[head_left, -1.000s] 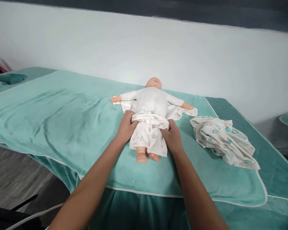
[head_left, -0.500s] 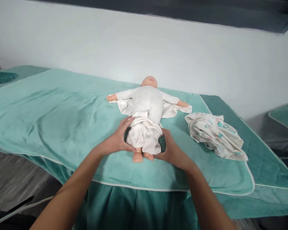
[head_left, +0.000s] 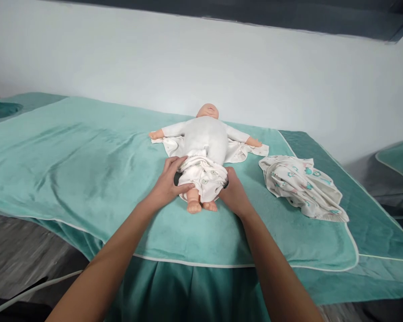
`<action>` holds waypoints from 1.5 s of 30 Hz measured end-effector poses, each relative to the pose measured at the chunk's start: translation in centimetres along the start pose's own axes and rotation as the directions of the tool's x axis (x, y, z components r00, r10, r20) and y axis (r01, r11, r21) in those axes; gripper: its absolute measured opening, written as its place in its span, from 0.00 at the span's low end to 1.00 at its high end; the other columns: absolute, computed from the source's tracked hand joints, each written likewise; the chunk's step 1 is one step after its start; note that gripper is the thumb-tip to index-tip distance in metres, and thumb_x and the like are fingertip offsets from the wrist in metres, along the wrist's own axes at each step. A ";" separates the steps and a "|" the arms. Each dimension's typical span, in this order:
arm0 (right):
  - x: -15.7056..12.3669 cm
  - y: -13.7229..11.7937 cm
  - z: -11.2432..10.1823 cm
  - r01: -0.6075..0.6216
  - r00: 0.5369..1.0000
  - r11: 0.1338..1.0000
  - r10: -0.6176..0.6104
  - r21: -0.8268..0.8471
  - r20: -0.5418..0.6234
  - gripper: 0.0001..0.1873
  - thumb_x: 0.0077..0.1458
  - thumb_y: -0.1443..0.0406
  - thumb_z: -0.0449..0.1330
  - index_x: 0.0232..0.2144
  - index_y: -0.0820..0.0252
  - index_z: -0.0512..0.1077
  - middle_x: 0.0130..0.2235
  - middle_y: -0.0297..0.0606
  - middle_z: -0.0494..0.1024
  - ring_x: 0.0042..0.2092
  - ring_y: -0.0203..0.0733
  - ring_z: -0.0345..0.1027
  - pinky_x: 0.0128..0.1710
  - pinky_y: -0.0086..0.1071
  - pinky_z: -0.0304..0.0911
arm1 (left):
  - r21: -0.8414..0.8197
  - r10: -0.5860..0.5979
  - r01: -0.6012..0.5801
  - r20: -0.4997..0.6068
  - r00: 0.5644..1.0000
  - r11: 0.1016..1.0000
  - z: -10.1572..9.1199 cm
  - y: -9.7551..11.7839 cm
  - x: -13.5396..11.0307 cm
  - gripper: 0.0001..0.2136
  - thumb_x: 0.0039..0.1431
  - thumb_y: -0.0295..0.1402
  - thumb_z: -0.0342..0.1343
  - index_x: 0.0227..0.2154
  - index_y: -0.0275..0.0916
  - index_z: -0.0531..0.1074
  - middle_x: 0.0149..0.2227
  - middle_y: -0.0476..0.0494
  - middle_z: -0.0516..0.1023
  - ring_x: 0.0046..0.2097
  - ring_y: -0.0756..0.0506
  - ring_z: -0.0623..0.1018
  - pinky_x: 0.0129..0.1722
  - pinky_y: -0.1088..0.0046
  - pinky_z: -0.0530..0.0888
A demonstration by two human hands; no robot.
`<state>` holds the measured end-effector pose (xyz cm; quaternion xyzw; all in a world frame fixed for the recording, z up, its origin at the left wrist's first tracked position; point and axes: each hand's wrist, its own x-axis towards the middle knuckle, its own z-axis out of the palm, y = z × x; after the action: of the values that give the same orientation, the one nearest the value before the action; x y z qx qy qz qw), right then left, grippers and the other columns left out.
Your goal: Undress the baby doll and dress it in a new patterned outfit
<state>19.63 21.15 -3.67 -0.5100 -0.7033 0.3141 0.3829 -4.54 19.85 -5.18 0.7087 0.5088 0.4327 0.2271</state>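
A baby doll (head_left: 206, 136) lies on its back on a teal blanket (head_left: 87, 170), head toward the wall, arms spread. It wears a white top and printed white trousers (head_left: 203, 179) bunched about its legs, with both bare feet showing. An opened white garment lies under its back. My left hand (head_left: 168, 185) grips the left side of the trousers, thumb at the leg. My right hand (head_left: 233, 192) is closed on the right side of the trousers.
A crumpled printed cloth (head_left: 302, 185) lies to the right of the doll. The bed's front edge (head_left: 201, 264) runs below my forearms, with floor at the left. A white wall stands behind. Another teal surface (head_left: 399, 161) shows at far right.
Both hands slid from the doll's waist down to its legs, then gathered the trouser fabric up. More of the left leg now shows.
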 end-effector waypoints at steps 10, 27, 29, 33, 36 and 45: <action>0.0 0.4 1.1 0.002 0.991 0.987 -0.023 -0.159 -0.132 0.07 0.49 0.64 0.57 0.24 0.54 0.61 0.26 0.32 0.71 0.32 0.42 0.63 0.35 0.34 0.59 | -0.032 -0.111 0.110 -0.006 0.994 0.993 0.3 0.8 -0.1 0.24 0.55 0.46 0.63 0.51 0.42 0.70 0.50 0.43 0.76 0.51 0.40 0.75 0.53 0.62 0.72; -4.6 1.0 0.7 0.191 0.981 0.962 -0.196 -0.196 -0.007 0.47 0.38 0.48 0.76 0.55 0.57 0.62 0.51 0.46 0.72 0.53 0.58 0.68 0.55 0.53 0.63 | 0.169 0.078 -0.092 0.088 0.993 0.981 1.6 1.1 -4.6 0.57 0.39 0.50 0.74 0.69 0.47 0.48 0.66 0.31 0.54 0.69 0.28 0.58 0.67 0.43 0.60; -4.5 0.8 0.9 0.182 0.982 0.965 -0.188 -0.187 -0.014 0.43 0.39 0.48 0.75 0.53 0.56 0.63 0.49 0.44 0.74 0.50 0.56 0.69 0.52 0.50 0.65 | 0.189 0.098 -0.108 0.060 0.993 0.976 1.8 1.3 -4.4 0.54 0.39 0.47 0.74 0.68 0.46 0.50 0.63 0.31 0.57 0.68 0.29 0.61 0.66 0.45 0.61; -4.5 0.0 0.7 0.173 0.983 0.960 -0.183 -0.220 -0.029 0.32 0.44 0.49 0.73 0.44 0.56 0.67 0.43 0.41 0.75 0.47 0.54 0.70 0.50 0.47 0.65 | 0.216 0.109 -0.115 0.040 0.993 0.970 1.9 1.5 -4.1 0.48 0.42 0.43 0.72 0.66 0.44 0.55 0.59 0.34 0.63 0.63 0.31 0.66 0.63 0.48 0.65; -4.6 -0.5 0.5 0.147 0.988 0.965 -0.154 -0.219 -0.019 0.25 0.47 0.50 0.70 0.40 0.56 0.68 0.40 0.39 0.76 0.46 0.52 0.71 0.49 0.45 0.64 | 0.212 0.122 -0.131 0.054 0.991 0.968 1.7 1.8 -4.2 0.39 0.48 0.43 0.70 0.62 0.43 0.61 0.56 0.36 0.69 0.60 0.33 0.70 0.59 0.52 0.67; -5.3 -2.9 -0.6 -0.122 0.992 0.977 0.120 -0.177 -0.026 0.15 0.50 0.56 0.67 0.39 0.53 0.74 0.37 0.35 0.82 0.39 0.48 0.75 0.37 0.36 0.64 | 0.257 -0.126 0.115 0.025 0.992 0.960 2.1 5.2 -5.2 0.14 0.58 0.43 0.63 0.44 0.48 0.70 0.46 0.49 0.81 0.45 0.41 0.78 0.50 0.63 0.69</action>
<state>19.71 15.29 -2.07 -0.5866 -0.6933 0.2686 0.3211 -0.63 13.40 -4.30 0.7085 0.5976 0.3344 0.1706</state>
